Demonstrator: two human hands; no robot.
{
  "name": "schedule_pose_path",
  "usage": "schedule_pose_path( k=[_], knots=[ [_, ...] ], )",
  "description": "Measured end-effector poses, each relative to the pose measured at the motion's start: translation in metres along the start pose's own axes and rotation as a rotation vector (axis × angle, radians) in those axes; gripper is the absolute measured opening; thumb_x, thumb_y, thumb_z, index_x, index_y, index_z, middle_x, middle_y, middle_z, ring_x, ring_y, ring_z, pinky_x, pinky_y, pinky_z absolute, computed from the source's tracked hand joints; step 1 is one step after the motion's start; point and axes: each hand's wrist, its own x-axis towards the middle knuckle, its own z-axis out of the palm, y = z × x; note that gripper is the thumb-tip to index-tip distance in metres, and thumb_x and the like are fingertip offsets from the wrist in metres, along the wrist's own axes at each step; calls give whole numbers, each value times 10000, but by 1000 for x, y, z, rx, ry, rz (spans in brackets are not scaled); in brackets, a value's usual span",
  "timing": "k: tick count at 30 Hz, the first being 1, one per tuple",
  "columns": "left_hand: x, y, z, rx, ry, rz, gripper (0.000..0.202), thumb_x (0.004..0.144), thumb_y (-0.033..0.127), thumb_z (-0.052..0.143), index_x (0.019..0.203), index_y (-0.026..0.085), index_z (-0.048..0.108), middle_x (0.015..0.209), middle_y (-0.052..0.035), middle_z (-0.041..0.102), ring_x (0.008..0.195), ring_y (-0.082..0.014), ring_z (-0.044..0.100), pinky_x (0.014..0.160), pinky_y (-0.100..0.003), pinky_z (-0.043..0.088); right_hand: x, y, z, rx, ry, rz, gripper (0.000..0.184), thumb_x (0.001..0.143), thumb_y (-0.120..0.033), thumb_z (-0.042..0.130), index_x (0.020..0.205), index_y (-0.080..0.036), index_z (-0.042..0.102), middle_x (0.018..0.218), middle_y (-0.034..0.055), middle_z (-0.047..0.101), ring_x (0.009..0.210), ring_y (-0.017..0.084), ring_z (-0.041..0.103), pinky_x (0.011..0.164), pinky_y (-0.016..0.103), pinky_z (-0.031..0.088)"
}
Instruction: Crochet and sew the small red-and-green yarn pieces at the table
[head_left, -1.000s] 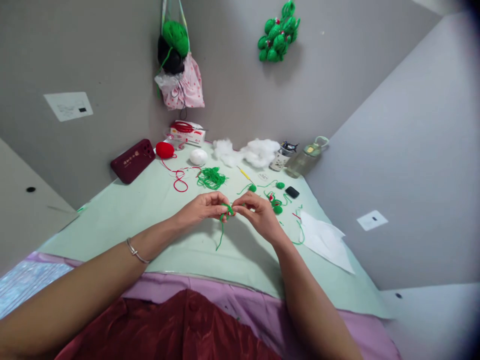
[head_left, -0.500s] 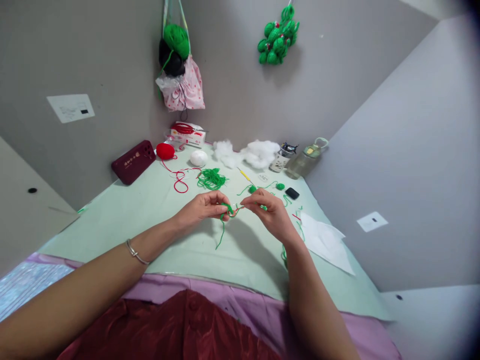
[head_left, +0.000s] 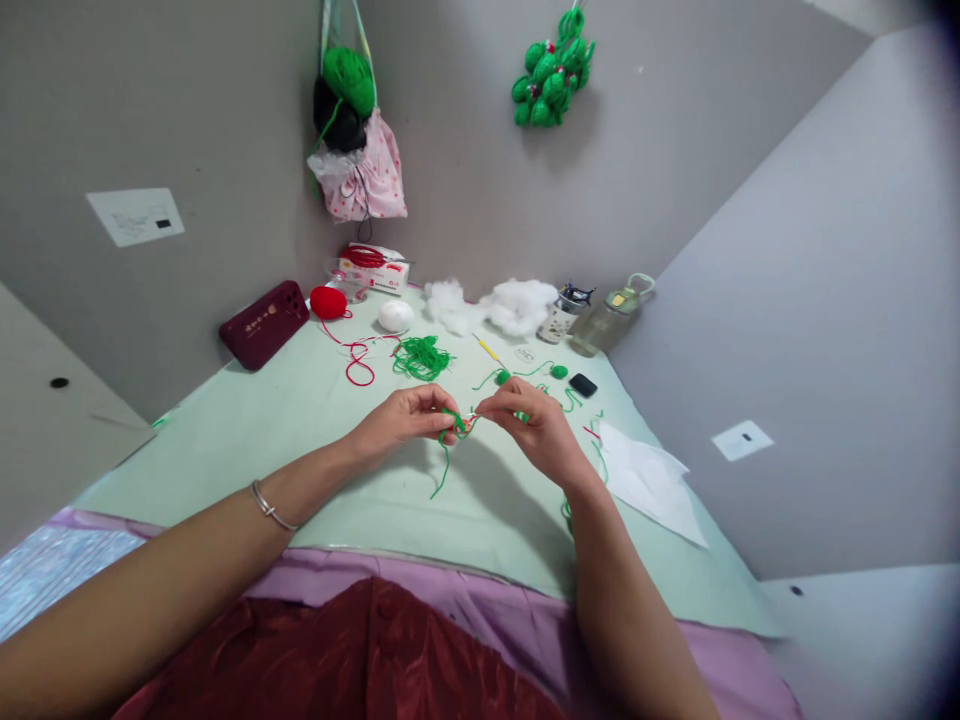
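Note:
Over the middle of the table, my left hand point(head_left: 421, 413) pinches a small piece of green yarn work point(head_left: 459, 424), from which a loose tail point(head_left: 445, 470) hangs down. A bit of red-orange shows beside it, too small to make out. My right hand point(head_left: 529, 418) is closed close by, thumb and forefinger together on a thin, shiny needle-like tool point(head_left: 472, 415) that reaches the green work. Its exact kind is hard to tell. Some green yarn point(head_left: 521, 417) also shows at the right palm, partly hidden by the fingers.
Beyond my hands lie a green yarn tangle point(head_left: 422, 358), a yellow-handled hook point(head_left: 489, 349), a white ball point(head_left: 395, 317), a red yarn ball point(head_left: 328, 302) and white stuffing point(head_left: 517, 307). A phone point(head_left: 265, 326) leans at left; a bottle point(head_left: 602, 328) and white sheets point(head_left: 649, 480) are at right.
My right hand has come slightly left, nearer the green work in my left hand. My left hand stays almost where it was, and the view has shifted a little.

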Motion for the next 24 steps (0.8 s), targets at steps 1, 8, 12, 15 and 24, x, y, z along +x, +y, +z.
schedule_pose_path(
  k=[1,8,12,15,24],
  knots=[
    [0,0,0,4,0,-1,209,836,314,725,914,142,637,899,-49,715,761,-134,658,791,-301,497,0,0,0,-2,-5,-4,160,956,-256,586,951,-260,746,816,17,587,754,143,551,697,283,406],
    [0,-1,-2,-7,-42,-59,200,846,321,718,932,152,653,871,-40,707,747,-134,655,786,-306,503,-1,-2,-1,-31,-46,-38,171,965,-255,571,950,-267,741,857,23,614,778,140,577,698,274,412],
    [0,-2,-3,-2,-45,-92,227,851,346,709,975,161,664,987,-72,715,788,-146,665,824,-326,506,-1,-1,-1,-61,-45,-44,175,969,-259,565,954,-272,738,856,21,608,776,141,576,694,275,409],
    [-1,-1,-4,9,-64,-100,240,848,349,710,994,163,663,1042,-88,708,833,-163,668,850,-336,508,-1,-1,-2,-84,-40,-40,179,971,-265,561,955,-277,739,854,23,602,781,146,573,700,281,408],
    [-1,-2,-6,23,-89,-88,242,850,341,712,1000,155,674,983,-78,707,818,-165,668,841,-343,510,0,-3,-2,-95,-50,-50,189,969,-243,560,945,-277,745,852,24,599,778,144,575,698,278,413]
  ],
)
